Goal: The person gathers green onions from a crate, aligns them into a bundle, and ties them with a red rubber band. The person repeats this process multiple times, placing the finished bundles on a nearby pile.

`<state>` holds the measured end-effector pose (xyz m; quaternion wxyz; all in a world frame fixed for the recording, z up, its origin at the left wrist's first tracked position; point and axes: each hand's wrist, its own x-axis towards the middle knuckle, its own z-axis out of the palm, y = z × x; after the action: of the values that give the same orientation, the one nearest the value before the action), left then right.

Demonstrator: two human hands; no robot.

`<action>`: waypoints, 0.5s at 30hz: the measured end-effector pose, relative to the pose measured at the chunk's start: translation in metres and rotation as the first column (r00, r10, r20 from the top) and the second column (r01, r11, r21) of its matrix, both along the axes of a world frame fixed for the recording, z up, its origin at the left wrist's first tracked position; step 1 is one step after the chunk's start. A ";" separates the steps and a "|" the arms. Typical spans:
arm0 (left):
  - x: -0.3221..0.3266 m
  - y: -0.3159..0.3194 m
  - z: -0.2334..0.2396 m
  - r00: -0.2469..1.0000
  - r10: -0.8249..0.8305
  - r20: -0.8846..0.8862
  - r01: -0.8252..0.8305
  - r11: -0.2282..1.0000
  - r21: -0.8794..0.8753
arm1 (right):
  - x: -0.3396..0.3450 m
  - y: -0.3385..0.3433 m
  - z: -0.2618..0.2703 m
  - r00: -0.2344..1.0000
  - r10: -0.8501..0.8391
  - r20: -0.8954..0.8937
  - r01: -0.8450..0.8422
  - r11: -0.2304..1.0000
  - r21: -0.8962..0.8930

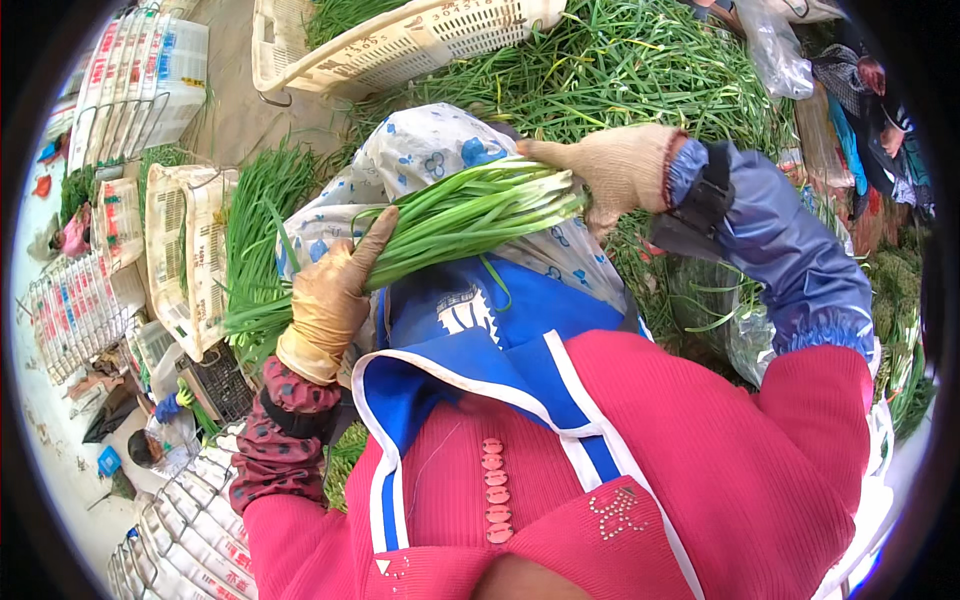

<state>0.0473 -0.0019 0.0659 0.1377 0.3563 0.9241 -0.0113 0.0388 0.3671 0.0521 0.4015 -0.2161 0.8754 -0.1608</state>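
A bunch of green leafy stalks, resembling garlic chives [465, 214], lies across my lap with its pale ends to the right. My left hand [334, 296], in a yellowed glove, grips the leafy part, thumb on top. At the pale ends is my right hand [607, 172] in a beige knit glove, its fingers around them and partly hidden. A patterned plastic sheet [420, 142] and a blue apron [525, 292] cover my lap. Beside my left hand stands a pile of long green leaves [262, 225].
Loose green stalks [637, 67] are heaped ahead. A cream plastic crate [420, 45] holds greens at the top; another crate [202, 262] stands left. Stacked white crates [139, 82] are farther left. Other people sit at the lower left [161, 442] and upper right [862, 97].
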 end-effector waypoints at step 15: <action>0.033 -0.013 -0.019 0.919 0.131 0.371 -0.238 0.936 0.258 | 0.002 0.094 -0.047 0.700 -0.446 -0.558 0.529 0.849 -0.015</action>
<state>0.0801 -0.0146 0.0465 0.2442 0.2795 0.9058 0.2044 0.0405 0.4614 0.0053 0.0949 0.0174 0.9870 -0.1288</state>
